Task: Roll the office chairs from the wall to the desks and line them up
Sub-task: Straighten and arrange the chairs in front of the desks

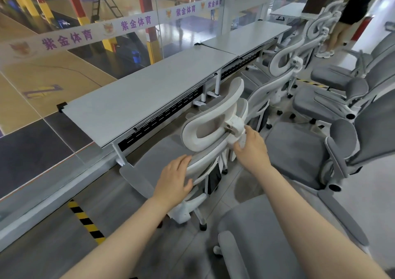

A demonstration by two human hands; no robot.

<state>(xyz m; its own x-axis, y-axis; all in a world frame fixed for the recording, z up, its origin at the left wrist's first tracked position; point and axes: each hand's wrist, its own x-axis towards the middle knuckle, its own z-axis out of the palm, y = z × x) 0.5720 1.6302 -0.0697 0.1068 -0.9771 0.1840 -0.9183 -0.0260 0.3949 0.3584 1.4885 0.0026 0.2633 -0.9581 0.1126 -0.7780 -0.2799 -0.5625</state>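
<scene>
Head view: left hand [174, 181] grips the curved white plastic backrest edge of the office chair [210, 129]; right hand [252, 148] grips its headrest bracket. Chair faces the smooth grey desk [136, 95]. Grey mesh chairs [299, 150] just right.

Head-height, downward, probably near desks [149, 90]
</scene>
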